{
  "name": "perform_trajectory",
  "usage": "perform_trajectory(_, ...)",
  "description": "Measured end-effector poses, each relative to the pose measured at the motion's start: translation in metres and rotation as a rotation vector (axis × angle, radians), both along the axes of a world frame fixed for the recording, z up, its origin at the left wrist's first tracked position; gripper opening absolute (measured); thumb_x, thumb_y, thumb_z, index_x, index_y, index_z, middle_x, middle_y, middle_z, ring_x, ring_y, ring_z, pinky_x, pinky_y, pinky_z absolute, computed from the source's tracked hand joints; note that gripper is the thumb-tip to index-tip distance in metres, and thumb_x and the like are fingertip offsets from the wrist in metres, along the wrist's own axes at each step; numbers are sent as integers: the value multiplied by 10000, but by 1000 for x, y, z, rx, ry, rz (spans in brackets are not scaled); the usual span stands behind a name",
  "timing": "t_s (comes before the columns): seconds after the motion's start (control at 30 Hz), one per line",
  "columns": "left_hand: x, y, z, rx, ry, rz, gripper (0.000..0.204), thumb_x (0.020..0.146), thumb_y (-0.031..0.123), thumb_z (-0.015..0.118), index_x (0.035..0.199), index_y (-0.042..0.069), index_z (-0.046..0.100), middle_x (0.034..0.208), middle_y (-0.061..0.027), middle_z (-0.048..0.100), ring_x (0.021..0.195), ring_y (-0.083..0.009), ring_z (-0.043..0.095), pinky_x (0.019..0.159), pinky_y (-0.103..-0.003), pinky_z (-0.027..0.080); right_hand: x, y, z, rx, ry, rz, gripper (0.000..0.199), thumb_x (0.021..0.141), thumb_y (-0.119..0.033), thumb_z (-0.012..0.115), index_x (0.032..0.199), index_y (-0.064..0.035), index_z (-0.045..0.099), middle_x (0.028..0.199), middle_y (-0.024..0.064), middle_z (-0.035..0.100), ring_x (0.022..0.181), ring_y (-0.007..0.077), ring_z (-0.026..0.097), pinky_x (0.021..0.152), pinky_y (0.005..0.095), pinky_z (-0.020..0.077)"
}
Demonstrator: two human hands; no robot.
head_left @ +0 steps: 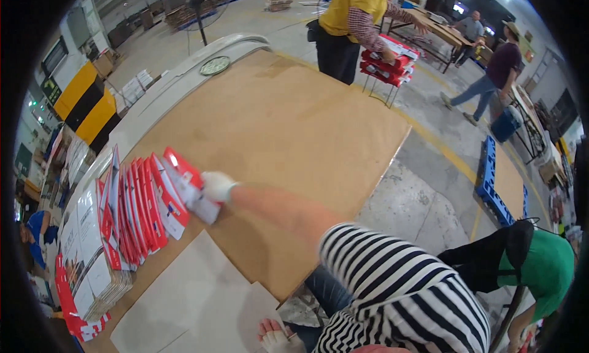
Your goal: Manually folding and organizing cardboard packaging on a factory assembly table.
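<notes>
My right hand (218, 187), in a white glove, reaches left across the table. Its fingers close on the edge of a flat red-and-white carton (181, 168), the nearest of a leaning row; some blur covers the grip. Several more flat red-and-white cartons (138, 199) fan out on edge to its left. At the lower edge my left hand (277, 337), in a glove that bares the fingertips, lies with fingers extended at the edge of a large white cardboard sheet (190, 298). Nothing shows in it.
A brown-topped table (294, 120) spreads ahead. A stack of white printed cartons (92, 255) stands at left. Across the table, a person in yellow (353, 15) handles red packages (389, 61). A person in green (540, 267) bends close at right, near a blue pallet (491, 181).
</notes>
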State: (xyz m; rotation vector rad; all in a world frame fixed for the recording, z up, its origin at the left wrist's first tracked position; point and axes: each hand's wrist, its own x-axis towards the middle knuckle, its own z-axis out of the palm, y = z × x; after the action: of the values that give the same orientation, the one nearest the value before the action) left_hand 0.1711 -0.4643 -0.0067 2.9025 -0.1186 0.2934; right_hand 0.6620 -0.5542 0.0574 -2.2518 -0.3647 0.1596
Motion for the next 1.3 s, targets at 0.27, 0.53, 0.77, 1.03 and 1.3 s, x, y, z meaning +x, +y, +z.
perform_trajectory(0.27,6,33,-31,-627,58,193,501,862,163,613,1333,22,518,1394,-194,525,1269,-398,496,1066,-553,358,-121,-44,70,-32,-53,862,623,659,-257,849,1174,-34,579,1166,179,604,1098,363,582,903,432,495)
perform_trajectory(0.53,27,13,7,-357,90,107,628,834,208,666,1401,45,449,1431,-200,477,1310,-421,430,1075,-551,363,-306,-148,20,12,-424,893,340,755,-305,676,1053,-154,610,1043,14,599,1081,239,522,893,432,399)
perform_trajectory(0.77,25,12,70,-71,107,109,749,810,248,712,1460,64,389,1463,-205,435,1346,-441,373,1082,-549,367,-303,-185,24,255,-450,562,136,828,-185,599,946,-130,636,916,18,617,962,231,570,864,394,432)
perform_trajectory(1.03,34,9,152,106,369,106,585,859,234,649,1386,26,504,1340,-275,519,1254,-415,489,1088,-493,370,-281,-232,75,255,-563,550,157,827,-174,636,970,-112,648,918,17,617,960,238,577,862,401,434)
perform_trajectory(1.3,63,-43,140,-39,-80,42,415,983,225,493,1347,37,557,1356,-244,540,1260,-420,496,1083,-475,371,-284,-323,129,247,-573,469,190,899,-140,574,1008,-46,697,1001,77,660,1054,264,588,887,406,482)
